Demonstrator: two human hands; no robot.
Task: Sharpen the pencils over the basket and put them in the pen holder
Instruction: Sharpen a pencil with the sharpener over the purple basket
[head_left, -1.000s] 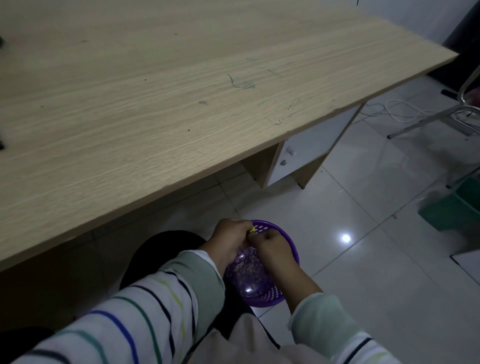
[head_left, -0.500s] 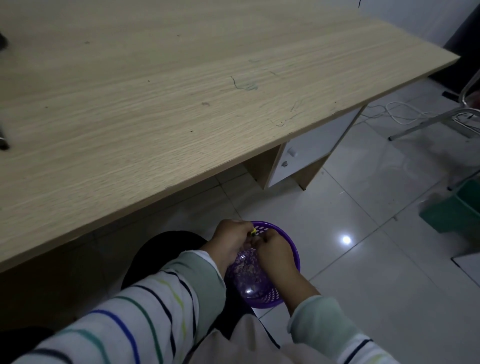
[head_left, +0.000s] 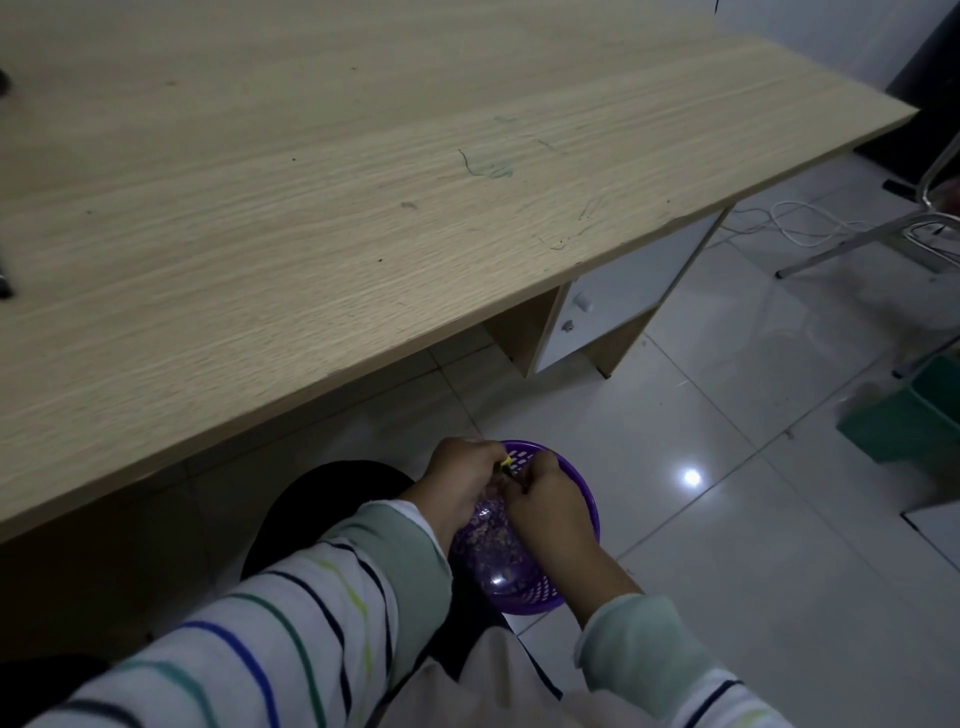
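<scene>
You hold one pencil (head_left: 505, 461) over the one purple basket (head_left: 583, 500). Only a short yellow-and-black piece of it shows, above the basket's far rim, between your two hands. Your left hand (head_left: 458, 483) is over the basket's left side, its fingers curled round the pencil. Your right hand (head_left: 545, 508) is over the basket's middle, its fingers curled tight against your left hand. I cannot tell what it grips, as the fingers hide it. Pale shavings (head_left: 488, 530) lie in the bottom of the basket. The basket is on your lap, above the white tiled floor (head_left: 727, 519). One wooden desk (head_left: 363, 182) lies beyond the basket. To the basket's right, well apart, stands one green bin (head_left: 914, 421). Beyond it, past the desk's corner, one white cable (head_left: 789, 223) lies on the floor. Compared with half a second ago, both hands stay where they were over the basket, and the same pencil end still pokes out.
</scene>
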